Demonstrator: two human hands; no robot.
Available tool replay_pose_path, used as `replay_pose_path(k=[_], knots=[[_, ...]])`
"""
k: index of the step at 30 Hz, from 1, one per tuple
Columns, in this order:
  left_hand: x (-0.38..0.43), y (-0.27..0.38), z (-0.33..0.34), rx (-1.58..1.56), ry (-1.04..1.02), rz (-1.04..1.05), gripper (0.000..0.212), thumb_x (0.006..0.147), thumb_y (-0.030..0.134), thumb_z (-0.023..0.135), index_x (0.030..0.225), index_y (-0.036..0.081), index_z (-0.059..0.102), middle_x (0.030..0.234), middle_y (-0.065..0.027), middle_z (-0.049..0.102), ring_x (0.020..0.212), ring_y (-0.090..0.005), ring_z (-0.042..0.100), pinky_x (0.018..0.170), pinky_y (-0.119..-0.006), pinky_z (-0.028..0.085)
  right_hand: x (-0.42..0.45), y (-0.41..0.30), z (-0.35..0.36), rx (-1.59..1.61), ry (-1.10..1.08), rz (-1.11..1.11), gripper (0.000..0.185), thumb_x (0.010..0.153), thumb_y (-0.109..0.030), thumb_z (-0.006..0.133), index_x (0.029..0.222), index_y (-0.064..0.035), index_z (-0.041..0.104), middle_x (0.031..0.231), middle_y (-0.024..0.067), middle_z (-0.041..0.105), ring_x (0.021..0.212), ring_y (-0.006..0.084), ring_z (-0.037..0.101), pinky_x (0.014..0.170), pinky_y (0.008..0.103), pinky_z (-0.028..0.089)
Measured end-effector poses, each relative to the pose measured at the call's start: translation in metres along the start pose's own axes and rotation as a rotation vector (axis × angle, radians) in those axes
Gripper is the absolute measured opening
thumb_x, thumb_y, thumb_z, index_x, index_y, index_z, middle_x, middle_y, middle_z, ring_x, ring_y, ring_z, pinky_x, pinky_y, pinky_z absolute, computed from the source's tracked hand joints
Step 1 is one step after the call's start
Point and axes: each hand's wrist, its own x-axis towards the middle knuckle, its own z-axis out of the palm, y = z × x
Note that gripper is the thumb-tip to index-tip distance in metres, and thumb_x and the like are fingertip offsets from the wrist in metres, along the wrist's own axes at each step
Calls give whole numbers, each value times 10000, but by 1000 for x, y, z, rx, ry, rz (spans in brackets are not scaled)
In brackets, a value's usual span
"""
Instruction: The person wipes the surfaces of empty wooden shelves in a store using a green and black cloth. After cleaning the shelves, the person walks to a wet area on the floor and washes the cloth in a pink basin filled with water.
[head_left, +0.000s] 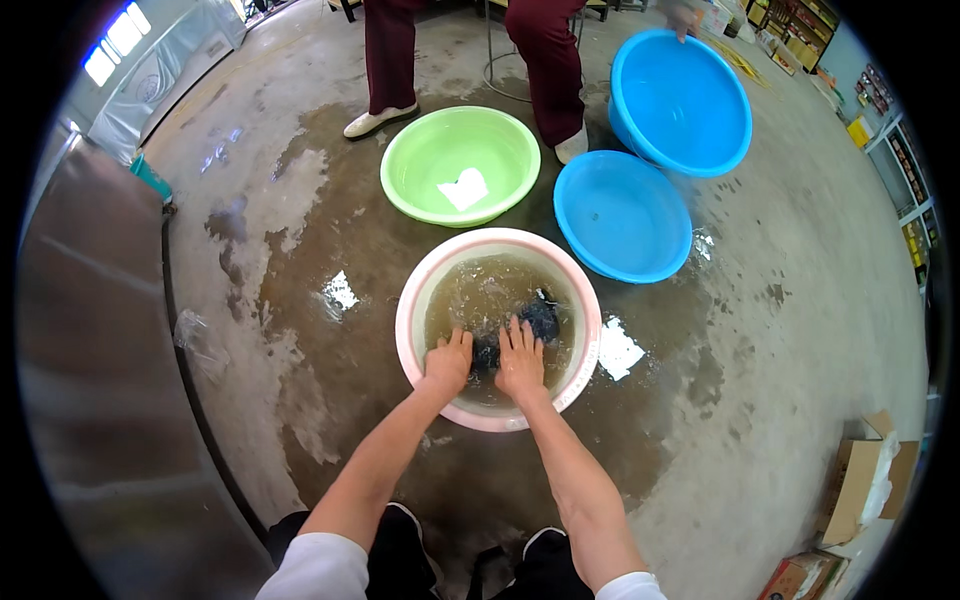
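Observation:
A white plastic basin with a pink rim (411, 307) stands on the wet floor before me, holding murky water (480, 289). In the water lies a dark, soaked item (541, 319), perhaps cloth; part of it shows between my hands. My left hand (448, 365) dips into the water at its left end, fingers pointing forward and down. Beside it, my right hand (520, 361) rests against the dark item with its fingers stretched and slightly apart. Both thumbs are hidden, so any grip is unclear.
Beyond the basin stand a green basin (420, 180) and a blue basin (622, 217). Another person's hand (682, 22) holds a second blue basin (679, 97) tilted. That person's legs (551, 67) are behind them. A metal surface (127, 375) lies left, a cardboard box (862, 480) right.

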Motion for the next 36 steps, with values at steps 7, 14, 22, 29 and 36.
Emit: replay_pose_path(k=[7,14,22,29,36], knots=[[7,-26,14,-148,-94,36,405,652,184,707,1003,28,581,1065,-181,571,950,-310,602,733,-385,517,-3,-9,2,30,-524,178,864,651,-144,685,1394,-76,249,1433,146,269,1299,344,300,1038,491,286],[-8,5,-75,-1039,-55,71,304,671,194,755,854,42,566,730,-51,591,653,-152,576,600,-284,479,-8,0,9,485,142,-114,740,662,-209,708,1319,-93,387,1348,177,398,1238,353,389,1020,442,331],[-15,-12,-115,-1618,-200,-343,410,754,245,710,1076,47,552,939,-88,601,772,-170,577,604,-316,496,29,-17,-66,1183,613,-20,234,696,-16,590,927,-13,624,823,175,655,793,263,650,725,324,483],[-21,-1,-80,-1040,118,32,857,642,254,759,1348,35,324,1258,-198,463,1173,-314,457,965,-437,391,20,-50,-106,712,670,60,307,635,89,457,894,-4,593,863,190,629,860,290,608,796,337,453],[-23,43,-90,-1071,357,351,1085,558,288,790,1413,90,153,1304,-197,431,1223,-324,424,1013,-378,339,33,-47,-111,1531,428,545,329,671,99,417,922,36,620,891,140,619,848,264,605,778,353,475]])
